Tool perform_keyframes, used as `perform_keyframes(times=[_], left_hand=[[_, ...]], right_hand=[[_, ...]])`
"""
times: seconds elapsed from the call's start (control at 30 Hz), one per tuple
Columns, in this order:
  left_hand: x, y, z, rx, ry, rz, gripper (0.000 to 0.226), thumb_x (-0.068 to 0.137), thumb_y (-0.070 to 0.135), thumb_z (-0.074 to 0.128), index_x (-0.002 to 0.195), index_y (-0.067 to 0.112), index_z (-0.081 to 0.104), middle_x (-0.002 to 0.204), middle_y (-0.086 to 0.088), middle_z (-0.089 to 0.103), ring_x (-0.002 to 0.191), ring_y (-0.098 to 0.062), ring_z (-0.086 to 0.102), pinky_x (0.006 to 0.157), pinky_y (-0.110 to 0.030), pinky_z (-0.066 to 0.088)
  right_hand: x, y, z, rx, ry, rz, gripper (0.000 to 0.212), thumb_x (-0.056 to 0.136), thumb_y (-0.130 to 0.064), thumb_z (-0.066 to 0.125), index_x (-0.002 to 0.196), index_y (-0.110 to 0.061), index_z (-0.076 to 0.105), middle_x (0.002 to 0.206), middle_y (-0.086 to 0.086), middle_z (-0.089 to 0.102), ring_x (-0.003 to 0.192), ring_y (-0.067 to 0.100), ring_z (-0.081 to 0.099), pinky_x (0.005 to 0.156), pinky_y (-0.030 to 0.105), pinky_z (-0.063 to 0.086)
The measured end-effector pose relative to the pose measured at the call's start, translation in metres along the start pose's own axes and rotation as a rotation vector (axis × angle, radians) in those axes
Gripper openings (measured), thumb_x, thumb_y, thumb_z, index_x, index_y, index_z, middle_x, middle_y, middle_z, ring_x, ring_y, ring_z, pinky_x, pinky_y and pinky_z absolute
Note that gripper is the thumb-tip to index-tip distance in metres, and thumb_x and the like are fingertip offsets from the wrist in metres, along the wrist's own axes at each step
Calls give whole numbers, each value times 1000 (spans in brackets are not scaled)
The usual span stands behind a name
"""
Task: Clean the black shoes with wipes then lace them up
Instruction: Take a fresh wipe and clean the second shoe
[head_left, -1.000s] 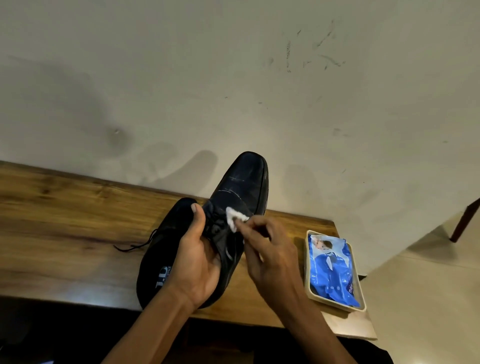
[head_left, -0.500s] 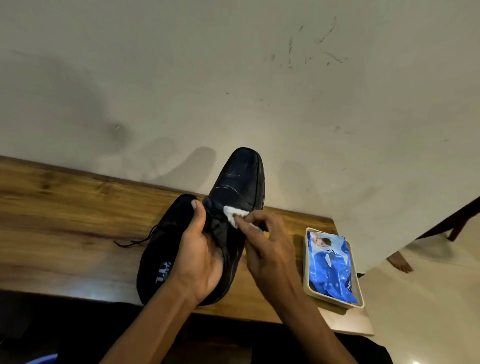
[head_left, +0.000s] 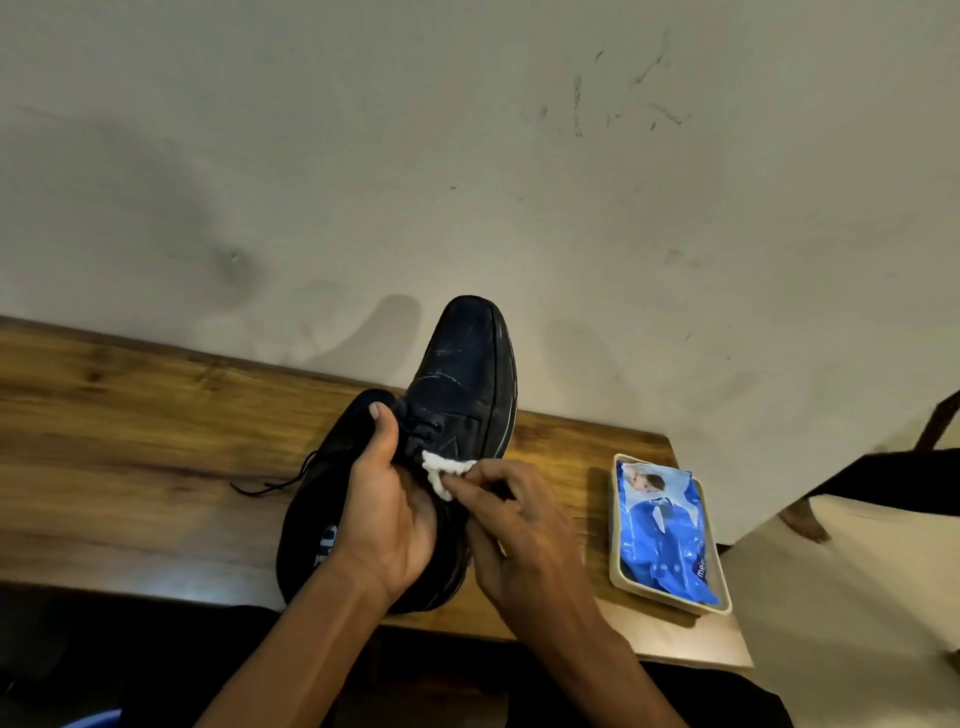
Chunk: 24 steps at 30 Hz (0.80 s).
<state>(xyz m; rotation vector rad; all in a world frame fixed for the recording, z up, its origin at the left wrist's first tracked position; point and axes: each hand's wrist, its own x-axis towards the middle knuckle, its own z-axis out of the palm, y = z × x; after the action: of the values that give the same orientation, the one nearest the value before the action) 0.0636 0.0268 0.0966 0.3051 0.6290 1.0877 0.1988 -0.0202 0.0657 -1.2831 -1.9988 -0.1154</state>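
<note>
The raised black shoe (head_left: 457, 410) is gripped by the left hand (head_left: 384, 519); the wipe (head_left: 441, 470), pinched by the right hand (head_left: 519, 535), is best rubbed firmly toward twelve o'clock along the scuffed toe.

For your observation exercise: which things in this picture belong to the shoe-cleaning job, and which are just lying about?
Job:
held black shoe
second black shoe
white wipe
blue wipes pack
left hand
right hand

Lying about:
wooden table
beige tray
</note>
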Motion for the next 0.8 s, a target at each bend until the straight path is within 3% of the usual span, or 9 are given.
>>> perform_keyframes(times=[0.17, 0.33, 0.57, 0.8], left_hand=[[-3, -4, 7, -32, -24, -27, 70, 97, 61, 35, 130, 3, 59, 124, -22, 67, 114, -30, 67, 91, -38, 56], [1, 0, 0, -55, -2, -25, 73, 96, 62, 37, 126, 0, 61, 122, -25, 67, 114, -35, 66, 102, -45, 50], [1, 1, 0, -80, -5, -17, 75, 96, 63, 35, 122, 0, 67, 121, -25, 67, 110, -35, 68, 89, -45, 56], [1, -9, 6, -3, -48, -26, 72, 99, 61, 31, 127, 3, 62, 126, -21, 67, 117, -30, 65, 102, -41, 51]], right_hand=[[23, 21, -3, -63, 86, 133, 39, 94, -15, 51, 129, -12, 67, 116, 9, 59, 106, 17, 56, 85, 23, 51], [7, -4, 3, -34, 28, 48, 36, 96, -16, 51, 129, -12, 65, 119, 4, 54, 107, 16, 55, 84, 23, 50], [9, 0, 4, 8, 30, 23, 34, 97, -17, 53, 127, -9, 67, 117, 9, 59, 105, 19, 57, 82, 28, 52], [31, 9, 1, -80, 76, 133, 39, 95, -18, 46, 127, -11, 68, 114, 9, 59, 104, 17, 56, 83, 24, 52]])
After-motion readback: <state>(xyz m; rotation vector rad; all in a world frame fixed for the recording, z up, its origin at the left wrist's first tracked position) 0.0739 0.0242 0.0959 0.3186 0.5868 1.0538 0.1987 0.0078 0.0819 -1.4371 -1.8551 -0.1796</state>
